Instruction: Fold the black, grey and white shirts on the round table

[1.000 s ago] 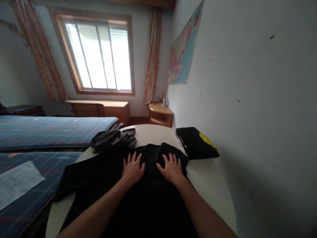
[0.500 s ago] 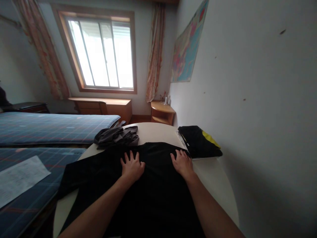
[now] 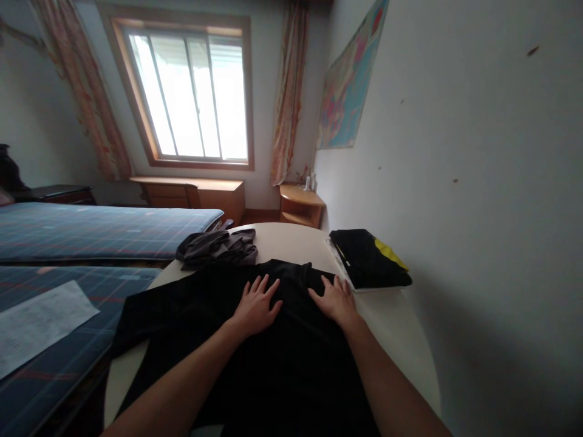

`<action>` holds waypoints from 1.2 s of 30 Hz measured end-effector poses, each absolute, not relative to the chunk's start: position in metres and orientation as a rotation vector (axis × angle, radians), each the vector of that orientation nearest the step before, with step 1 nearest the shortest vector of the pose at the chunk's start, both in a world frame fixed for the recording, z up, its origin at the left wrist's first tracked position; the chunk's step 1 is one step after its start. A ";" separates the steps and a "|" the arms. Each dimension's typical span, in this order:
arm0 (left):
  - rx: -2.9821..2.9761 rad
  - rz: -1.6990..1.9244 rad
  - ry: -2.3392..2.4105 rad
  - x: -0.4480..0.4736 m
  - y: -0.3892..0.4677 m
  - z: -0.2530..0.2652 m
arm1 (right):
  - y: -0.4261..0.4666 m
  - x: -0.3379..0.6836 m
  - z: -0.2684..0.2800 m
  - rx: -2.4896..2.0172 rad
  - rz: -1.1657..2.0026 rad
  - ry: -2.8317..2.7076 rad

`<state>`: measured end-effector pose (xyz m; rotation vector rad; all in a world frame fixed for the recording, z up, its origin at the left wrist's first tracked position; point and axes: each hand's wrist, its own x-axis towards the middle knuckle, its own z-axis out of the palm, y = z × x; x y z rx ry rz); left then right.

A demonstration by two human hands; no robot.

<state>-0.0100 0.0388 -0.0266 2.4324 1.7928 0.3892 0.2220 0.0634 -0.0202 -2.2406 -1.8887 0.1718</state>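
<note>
Taking the round table (image 3: 403, 340) as a clock with the person at six, the black shirt (image 3: 282, 370) is spread across its middle, running from twelve down to six, with one sleeve (image 3: 150, 312) stretched out towards nine. The cloth looks thin, light and limp, so it probably bends anywhere, wrinkles with a small push and slides easily over the smooth top; nothing about it seems fragile. The far corners at the shoulders, or the end of the sleeve, seem the best places to take hold, with a gentle pull to keep it from bunching. The shirt lies directly under both palms. The left hand (image 3: 257, 308) rests flat on it with fingers fanned apart, the sleeve at its nine o'clock. The right hand (image 3: 337, 301) lies palm down near the shirt's far right edge, thumb held away from the fingers; whether its outer fingertips press on the cloth is hard to tell. A small raised fold (image 3: 305, 276) sits between the hands, at the right one's ten o'clock. Crumpled grey cloth (image 3: 216, 249) sits at eleven, folded black-and-yellow clothing (image 3: 371, 261) at one.
</note>
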 end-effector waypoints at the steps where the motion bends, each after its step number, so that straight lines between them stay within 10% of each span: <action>1: 2.434 0.341 1.800 -0.007 0.038 -0.023 | 0.064 0.223 -0.022 -2.220 0.168 -1.913; 15: 2.434 0.518 1.794 0.022 0.047 -0.028 | 0.073 0.253 0.000 -1.593 -0.430 -1.719; 23: 2.458 0.542 1.641 0.021 0.050 -0.032 | 0.065 0.239 0.012 -1.498 -0.182 -1.853; 36: 2.442 0.503 1.637 0.020 0.049 -0.031 | 0.048 0.236 0.011 -2.101 -0.290 -1.872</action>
